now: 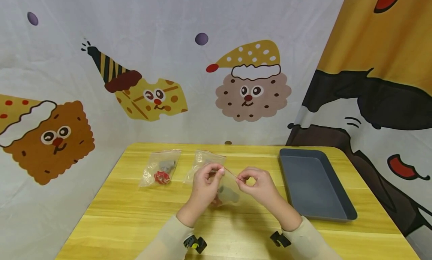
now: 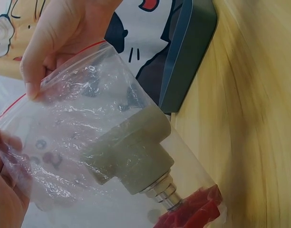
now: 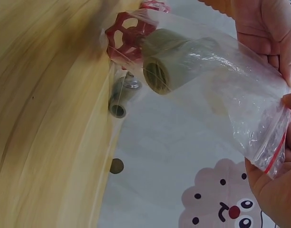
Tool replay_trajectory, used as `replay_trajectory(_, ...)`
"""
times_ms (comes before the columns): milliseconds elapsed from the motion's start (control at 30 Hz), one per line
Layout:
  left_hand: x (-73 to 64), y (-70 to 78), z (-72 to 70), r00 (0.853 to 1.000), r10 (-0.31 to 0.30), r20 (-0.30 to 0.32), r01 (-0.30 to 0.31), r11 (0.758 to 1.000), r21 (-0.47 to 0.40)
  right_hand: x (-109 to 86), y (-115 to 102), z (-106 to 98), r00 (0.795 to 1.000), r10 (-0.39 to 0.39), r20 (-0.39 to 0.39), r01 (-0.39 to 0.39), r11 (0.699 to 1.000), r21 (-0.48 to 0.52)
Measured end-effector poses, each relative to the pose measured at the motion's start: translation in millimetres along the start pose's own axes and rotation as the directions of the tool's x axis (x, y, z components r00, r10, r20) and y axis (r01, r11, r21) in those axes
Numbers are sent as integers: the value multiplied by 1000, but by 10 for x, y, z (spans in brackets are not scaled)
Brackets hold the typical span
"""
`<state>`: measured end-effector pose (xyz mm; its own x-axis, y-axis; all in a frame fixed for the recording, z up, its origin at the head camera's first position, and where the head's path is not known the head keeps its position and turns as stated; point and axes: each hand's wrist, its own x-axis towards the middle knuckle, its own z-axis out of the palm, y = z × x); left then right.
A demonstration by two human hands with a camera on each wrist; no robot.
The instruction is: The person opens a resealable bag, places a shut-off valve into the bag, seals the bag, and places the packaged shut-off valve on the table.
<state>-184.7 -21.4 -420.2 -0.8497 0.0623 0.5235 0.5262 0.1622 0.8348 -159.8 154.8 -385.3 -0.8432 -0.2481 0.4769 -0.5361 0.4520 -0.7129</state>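
A clear zip bag [image 2: 55, 128] with a red strip along its top hangs between my two hands above the table. Inside it is a valve with a grey-green pipe body [image 2: 136, 152], a metal stem [image 2: 165, 192] and a red handwheel [image 2: 195, 209] at the bag's lower end. With thumb and fingers, my left hand [image 1: 205, 185] pinches one side of the bag's top. Opposite it, my right hand [image 1: 260, 185] pinches the red-striped edge between thumb and index finger. Whether the seal is parted I cannot tell.
Another bagged valve [image 1: 162, 176] with a red wheel lies at the table's back left. Beside it lies a further clear bag [image 1: 199, 160], partly hidden behind my left hand. A dark grey tray [image 1: 317, 188] sits on the right of the wooden table [image 1: 111, 215]. A printed curtain hangs behind.
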Motion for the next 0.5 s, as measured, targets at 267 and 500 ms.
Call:
replay_trajectory(267,5,-80,-6,1000,5,-30,-6,1000,-23,-22,25,-14,1000,-9,-9,9,1000,-16)
replay_trajectory(500,14,52,-23,1000,-6,-24,6,1000,1,-34,29,-28,1000,7,-6,-7,1000,-10)
